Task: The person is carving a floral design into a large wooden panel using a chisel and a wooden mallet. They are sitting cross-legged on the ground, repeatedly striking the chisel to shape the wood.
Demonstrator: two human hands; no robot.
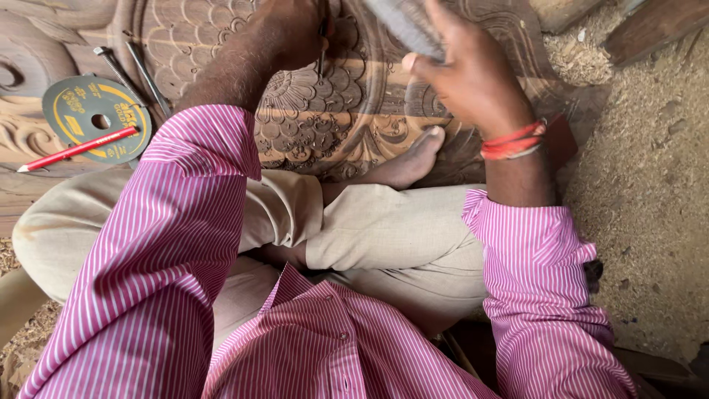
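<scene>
Person sits cross-legged on the floor, seen from above, pink striped sleeves, beige trousers. Left hand [292, 29] at far centre, fingers wrapped tight round a thin chisel [323, 52] — shaft upright, tip down on the carved panel [325, 111], on the petal and scale pattern. Right hand [465, 74] far right of centre, raised over the panel, fingers pressed closed on a grey mallet [402, 26]; the mallet is blurred and cut by the top edge, so its shape is hard to tell. Red thread bands [513, 140] on the right wrist. Bare foot [410, 162] rests on the near edge of the panel, between the two arms.

Far left on the panel — a round grey-green cutting disc [88, 103] with yellow marks lies flat, a red pencil [77, 149] lies across its near edge, pointing left. Two long metal nails [133, 70] lie just beyond the disc, side by side, slanted. Sawdust [650, 185] covers the floor to the right of the panel.
</scene>
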